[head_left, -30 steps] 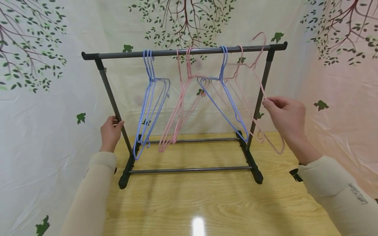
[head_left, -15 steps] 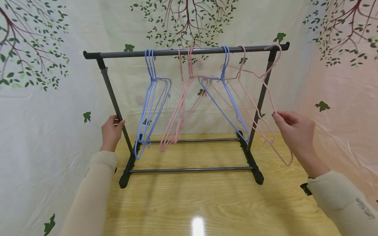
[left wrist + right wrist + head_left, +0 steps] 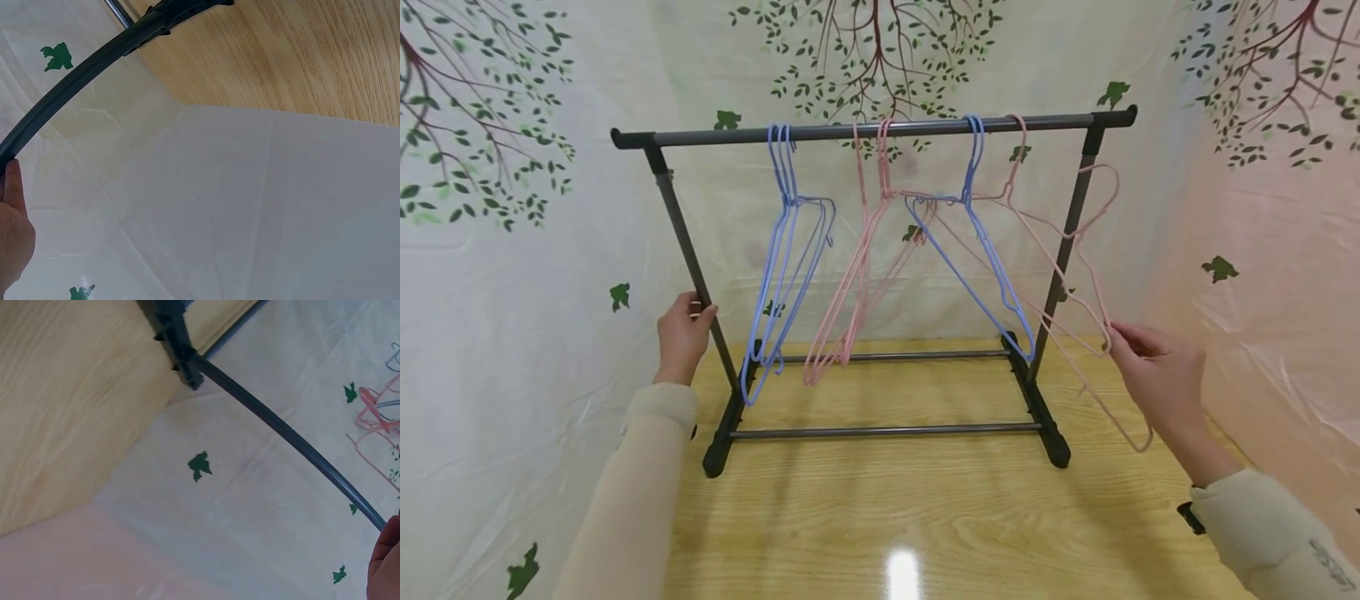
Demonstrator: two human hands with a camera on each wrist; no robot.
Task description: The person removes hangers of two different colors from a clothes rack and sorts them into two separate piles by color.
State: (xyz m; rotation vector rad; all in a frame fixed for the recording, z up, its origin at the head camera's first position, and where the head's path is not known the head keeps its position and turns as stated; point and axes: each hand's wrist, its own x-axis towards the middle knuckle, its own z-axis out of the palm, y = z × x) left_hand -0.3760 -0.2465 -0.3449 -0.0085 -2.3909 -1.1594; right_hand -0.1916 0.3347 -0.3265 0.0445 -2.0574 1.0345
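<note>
My left hand holds the left post of a dark metal garment rack; the left wrist view shows that hand at the post. At the right, my right hand pinches the side of a pink clothes hanger. Its hook is off the top bar and sits below it, near the right post. The held hanger overlaps another pink hanger that hangs on the bar. In the right wrist view, part of my right hand shows; the held hanger is not clearly distinguishable there.
Several blue hangers hang at the left of the bar, pink hangers at the middle, and blue hangers further right. The rack's black feet stand on a wood-grain surface, with leaf-patterned sheeting behind and beside.
My right hand has moved down and to the right with the pink hanger. Its hook has dropped from above the bar to below it. The left hand stays on the post.
</note>
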